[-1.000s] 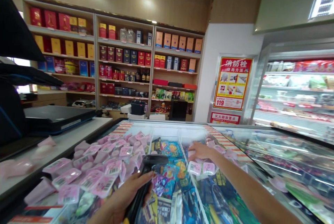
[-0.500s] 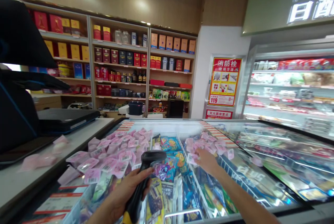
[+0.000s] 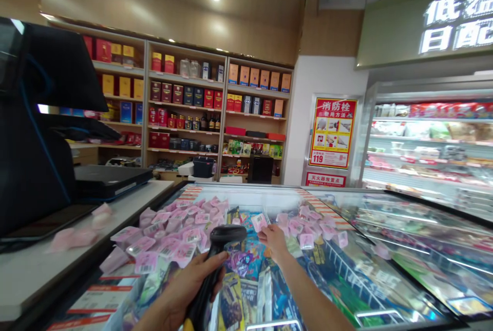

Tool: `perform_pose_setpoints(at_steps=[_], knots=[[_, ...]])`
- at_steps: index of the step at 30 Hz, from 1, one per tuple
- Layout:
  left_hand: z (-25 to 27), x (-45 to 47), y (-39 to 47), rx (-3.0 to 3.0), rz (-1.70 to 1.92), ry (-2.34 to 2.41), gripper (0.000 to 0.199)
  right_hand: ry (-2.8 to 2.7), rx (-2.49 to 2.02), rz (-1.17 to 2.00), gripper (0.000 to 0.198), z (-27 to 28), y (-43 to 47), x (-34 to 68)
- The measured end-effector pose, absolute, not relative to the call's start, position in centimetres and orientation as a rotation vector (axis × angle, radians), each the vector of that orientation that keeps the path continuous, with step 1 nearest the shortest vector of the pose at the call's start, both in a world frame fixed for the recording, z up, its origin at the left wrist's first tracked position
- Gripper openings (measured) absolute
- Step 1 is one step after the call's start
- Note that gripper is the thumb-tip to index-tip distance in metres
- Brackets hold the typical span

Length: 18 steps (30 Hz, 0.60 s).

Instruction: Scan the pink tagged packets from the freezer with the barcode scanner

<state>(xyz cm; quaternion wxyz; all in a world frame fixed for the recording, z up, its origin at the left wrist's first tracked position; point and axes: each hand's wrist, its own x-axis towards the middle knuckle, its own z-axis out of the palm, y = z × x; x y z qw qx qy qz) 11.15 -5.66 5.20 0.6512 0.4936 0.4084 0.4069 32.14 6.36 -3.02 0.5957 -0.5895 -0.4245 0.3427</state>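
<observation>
My left hand (image 3: 196, 282) is wrapped round the handle of a black barcode scanner (image 3: 227, 233), its head pointing up and to the right. Between the fingertips of my right hand (image 3: 274, 241) is a small pink cup with a barcode label (image 3: 259, 222), just right of the scanner head and apart from it. A large heap of similar pink cups (image 3: 181, 225) lies on the freezer glass to the left. A smaller group of pink cups (image 3: 306, 225) sits to the right of my right hand.
Under the glass, the chest freezer (image 3: 246, 190) holds colourful bagged goods. A checkout terminal (image 3: 57, 79) stands on the white counter (image 3: 42, 269) at left, with a few more pink cups (image 3: 77, 236). Shelves of boxed goods (image 3: 185, 94) line the back wall; a refrigerated display (image 3: 431, 141) is at right.
My right hand has moved left from the right-hand group to near the scanner, bringing a pink cup with it. My left hand keeps the scanner. The view has tilted upward a little.
</observation>
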Motion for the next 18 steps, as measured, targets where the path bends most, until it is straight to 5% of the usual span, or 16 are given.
perform_pose_setpoints(at_steps=[18], knots=[[5.8, 10.5, -4.8, 1.050, 1.008, 0.945, 0.028, -0.911, -1.306, 0.922, 0.011, -3.9, 9.3, 30.8]])
